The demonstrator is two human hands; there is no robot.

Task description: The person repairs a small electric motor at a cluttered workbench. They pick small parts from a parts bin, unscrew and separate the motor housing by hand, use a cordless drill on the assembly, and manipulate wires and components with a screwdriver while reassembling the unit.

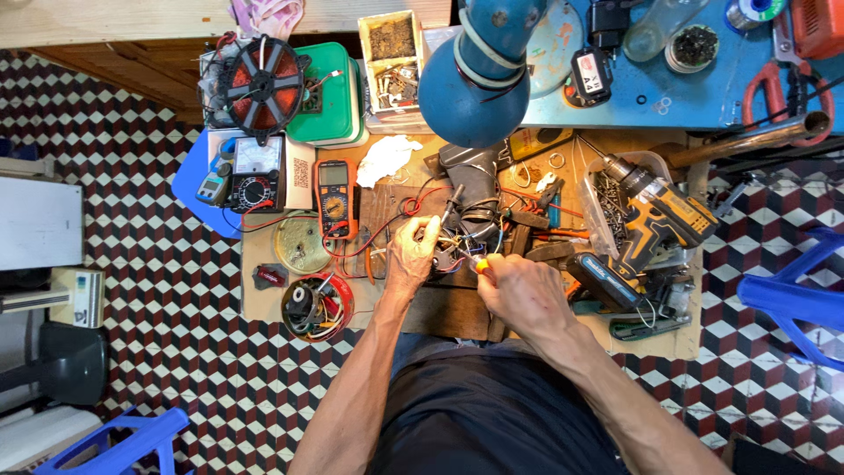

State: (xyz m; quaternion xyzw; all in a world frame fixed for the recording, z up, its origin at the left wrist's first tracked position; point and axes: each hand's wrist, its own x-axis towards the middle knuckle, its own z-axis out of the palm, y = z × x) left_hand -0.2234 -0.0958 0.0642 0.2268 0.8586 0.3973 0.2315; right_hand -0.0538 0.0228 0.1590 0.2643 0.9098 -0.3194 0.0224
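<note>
My left hand (pixel 411 255) pinches a small wired part with coloured leads (pixel 450 249) on the low wooden work table (pixel 264 303). My right hand (pixel 520 295) grips a tool with a yellow handle (pixel 482 263), its tip at the same wired part. Red and black wires (pixel 387 230) run from the part toward an orange digital multimeter (pixel 333 198). A dark grey housing (pixel 475 180) lies just beyond my hands.
A yellow-and-black cordless drill (pixel 646 229) rests on a clear tub of screws at right. A copper coil disc (pixel 264 84), an analogue meter (pixel 254 173), a green box (pixel 334 92), a red tub of parts (pixel 315 306) and a blue lamp head (pixel 475 75) surround the work. Blue plastic stools stand on the checkered floor.
</note>
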